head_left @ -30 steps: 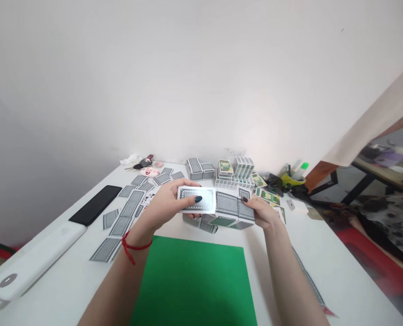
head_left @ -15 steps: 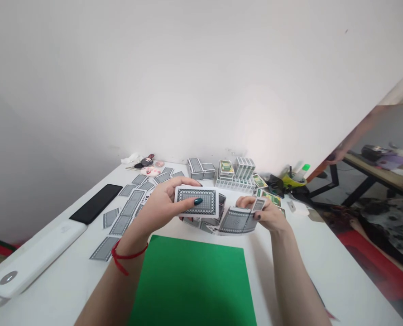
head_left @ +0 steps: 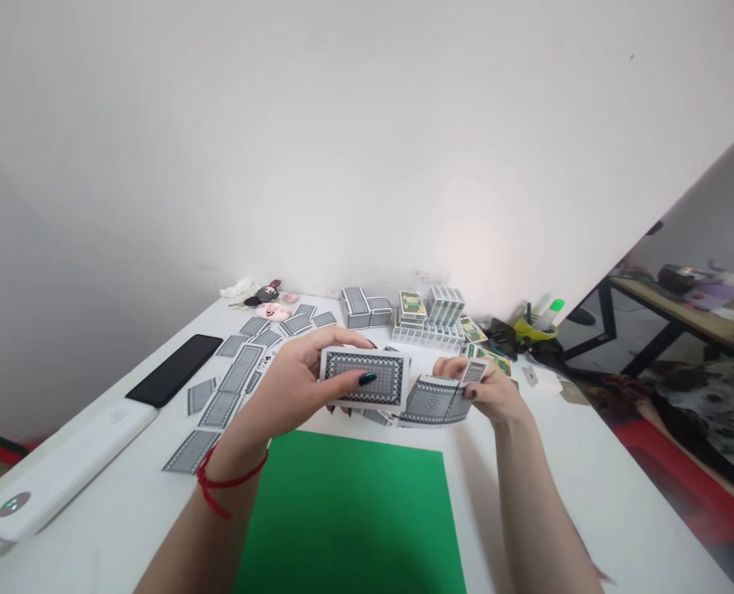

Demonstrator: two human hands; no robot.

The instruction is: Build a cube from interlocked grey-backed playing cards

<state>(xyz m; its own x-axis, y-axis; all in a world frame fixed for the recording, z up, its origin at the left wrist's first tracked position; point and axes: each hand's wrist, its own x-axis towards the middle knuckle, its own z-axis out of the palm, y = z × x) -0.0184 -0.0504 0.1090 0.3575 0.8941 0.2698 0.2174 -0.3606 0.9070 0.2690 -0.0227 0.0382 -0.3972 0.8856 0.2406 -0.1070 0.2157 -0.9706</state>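
My left hand [head_left: 308,375] grips a deck of playing cards [head_left: 365,375], its patterned grey back facing me and the thumb flat across it. The rest of its fingers are mostly hidden behind the cards. Just to the right, my right hand [head_left: 484,388] is closed on several playing cards [head_left: 432,402], which are spread and bent, their grey backs showing. The two bunches nearly meet. Below both hands a green sheet [head_left: 355,511] lies on the white table.
Loose playing cards [head_left: 238,371] lie scattered at the left, beside a black phone [head_left: 175,370] and a long white device [head_left: 63,470]. Card boxes [head_left: 429,330] and card stacks [head_left: 355,305] stand along the wall. A yellow holder [head_left: 535,326] sits at the back right.
My left hand has shifted slightly right and down with its deck, covering more of the cards behind. The right hand has hardly moved. A person's arm at the far right has left view.
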